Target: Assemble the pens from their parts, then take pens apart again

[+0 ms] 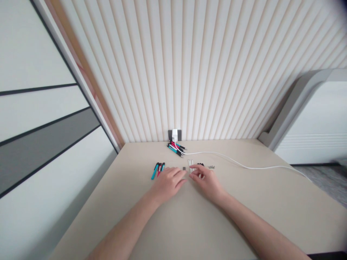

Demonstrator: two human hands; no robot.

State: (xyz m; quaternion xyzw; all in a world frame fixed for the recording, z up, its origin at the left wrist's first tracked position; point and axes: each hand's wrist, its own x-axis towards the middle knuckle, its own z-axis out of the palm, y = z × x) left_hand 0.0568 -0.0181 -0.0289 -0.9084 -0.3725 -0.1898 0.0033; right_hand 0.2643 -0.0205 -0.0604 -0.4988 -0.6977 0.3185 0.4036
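My left hand [169,180] is low over the table, fingers stretched out and slightly apart, with nothing visible in it. Just beyond its fingertips lies a small dark grey piece [184,168]. To its left are several short pen barrels, a teal one [155,171] and a red one [159,169] among them, partly covered by the hand. My right hand [204,178] is curved, thumb and forefinger apart beside several thin white sticks [190,163] that look like pen refills. Whether it touches them is unclear. Behind its knuckles are small black pieces [200,164] and small metallic pieces [211,167].
A pile of teal, red and black pens [176,148] lies by the wall. Above it a white charger [175,135] is plugged into a dark socket, its white cable [233,160] running right across the beige table [184,224]. A white headboard [311,126] stands at right.
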